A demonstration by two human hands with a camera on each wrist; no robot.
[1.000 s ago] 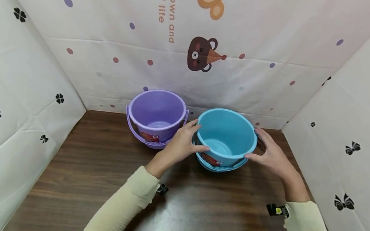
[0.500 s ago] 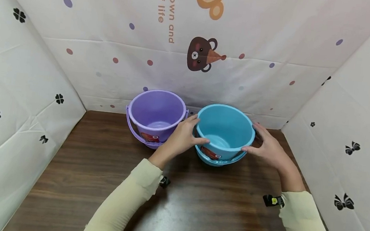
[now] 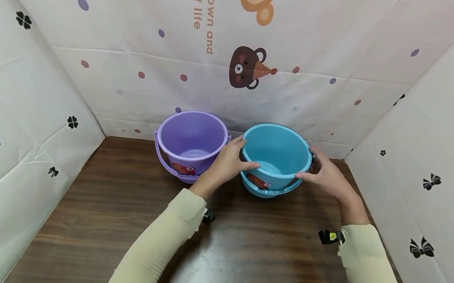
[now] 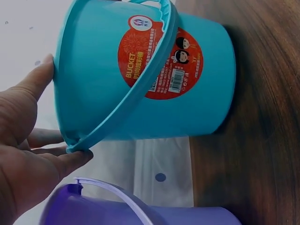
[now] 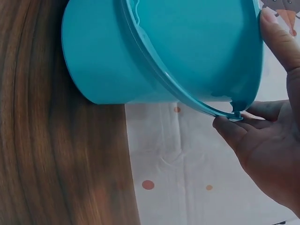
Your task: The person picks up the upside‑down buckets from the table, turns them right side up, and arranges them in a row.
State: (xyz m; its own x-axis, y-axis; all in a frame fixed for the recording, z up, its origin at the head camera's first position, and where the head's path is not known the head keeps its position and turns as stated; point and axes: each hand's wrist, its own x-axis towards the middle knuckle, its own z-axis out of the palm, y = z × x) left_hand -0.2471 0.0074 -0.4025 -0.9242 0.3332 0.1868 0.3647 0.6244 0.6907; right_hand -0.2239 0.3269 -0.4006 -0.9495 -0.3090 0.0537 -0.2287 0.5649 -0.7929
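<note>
A turquoise bucket [image 3: 277, 148] stands upright on the table at the back, right of centre, its handle [image 4: 124, 101] hanging down over the front. My left hand [image 3: 228, 162] holds the left side of its rim, thumb toward the front and fingers near the handle joint. On the opposite side my right hand [image 3: 327, 174] holds the rim in the same way, with the thumb [image 5: 281, 40] against the rim edge. The left wrist view shows a round red label [image 4: 161, 61] on the bucket's wall. Inside, the bucket holds nothing.
Close to the left is a purple bucket [image 3: 193, 131], upright with its handle down, partly behind my left hand. Behind both buckets rises a white printed cloth wall [image 3: 133, 96]. More cloth walls flank the brown wooden table [image 3: 120, 222].
Both hands have moved the turquoise bucket back toward the rear wall, bringing it level with the purple bucket. The purple bucket has stayed put.
</note>
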